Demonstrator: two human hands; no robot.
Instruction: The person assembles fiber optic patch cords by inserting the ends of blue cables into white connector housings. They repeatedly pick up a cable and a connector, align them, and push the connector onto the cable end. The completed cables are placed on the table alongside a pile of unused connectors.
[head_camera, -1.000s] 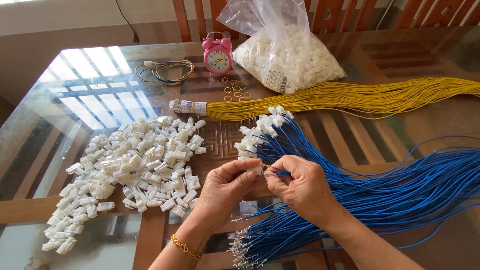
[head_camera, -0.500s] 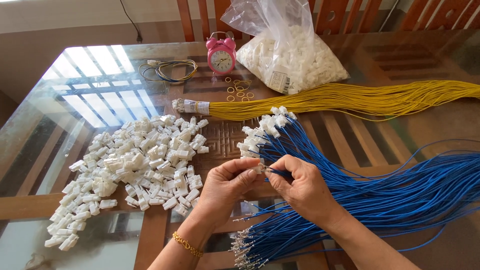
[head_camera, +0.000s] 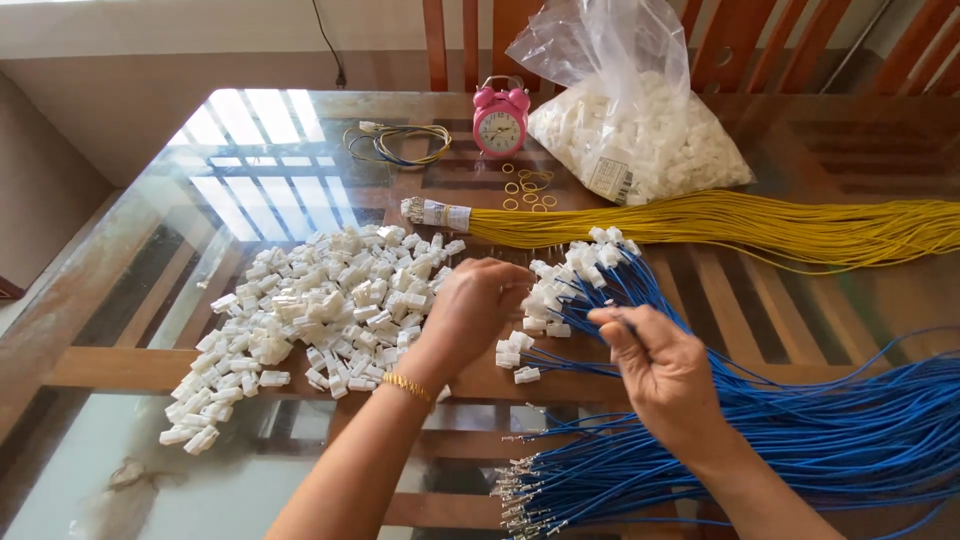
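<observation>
Our hands, joined a moment ago, are now apart: the right hand (head_camera: 665, 375) pinches one blue wire (head_camera: 800, 450), the left hand (head_camera: 475, 310) reaches toward the loose white connectors (head_camera: 320, 310), suggesting one piece is finished. Beyond lie one yellow wire bundle (head_camera: 720, 220), one pink clock (head_camera: 500, 120) and one bag of connectors (head_camera: 640, 140).

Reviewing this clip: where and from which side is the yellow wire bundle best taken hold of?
Probably at the taped end of the yellow wire bundle, coming from above. There the strands are bound into one narrow neck lying flat on the glass table; further right they fan out loose. That end is also the one nearer the left hand.
</observation>
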